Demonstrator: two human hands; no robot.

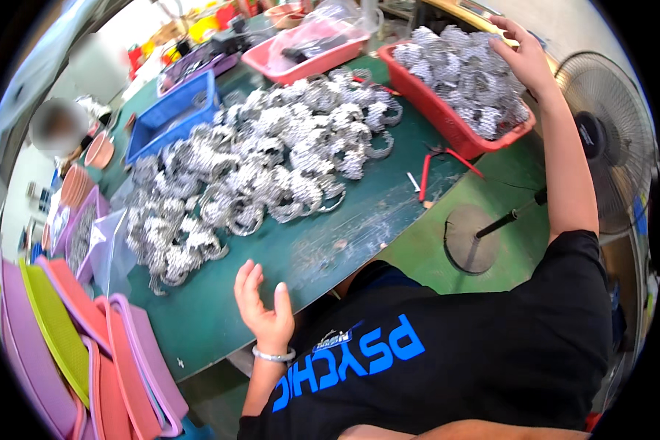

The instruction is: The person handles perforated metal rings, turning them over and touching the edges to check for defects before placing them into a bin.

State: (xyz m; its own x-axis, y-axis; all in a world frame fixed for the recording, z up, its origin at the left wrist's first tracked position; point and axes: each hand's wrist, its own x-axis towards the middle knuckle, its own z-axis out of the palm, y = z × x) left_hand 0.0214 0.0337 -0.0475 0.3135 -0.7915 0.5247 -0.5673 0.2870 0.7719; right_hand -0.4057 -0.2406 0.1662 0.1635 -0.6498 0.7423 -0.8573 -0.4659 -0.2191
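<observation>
Nearest the camera is the person's black shirt [484,330] with blue lettering, filling the view from four to six o'clock. Toward seven o'clock the left hand [267,312] is raised by the near edge of the green table [345,246], palm up, its fingers loosely curled, the thumb well apart and nothing held; a silvery bangle [273,356] circles that wrist. Between one and two o'clock the right hand [521,55] reaches to the far side of a red bin [471,143], its index finger and thumb spread wide over the heaped silvery metal bands [458,84]; whether the fingertips touch them one cannot tell.

More such bands lie in a broad pile [271,150] toward eleven o'clock. Beyond it stand a blue bin [172,136] at ten and a pink bin [319,64] at twelve. Red-handled pliers [424,178] lie at two o'clock, just beside a white stick [413,181]. A standing fan [589,134] is near three, and coloured baskets [55,334] are nested at eight.
</observation>
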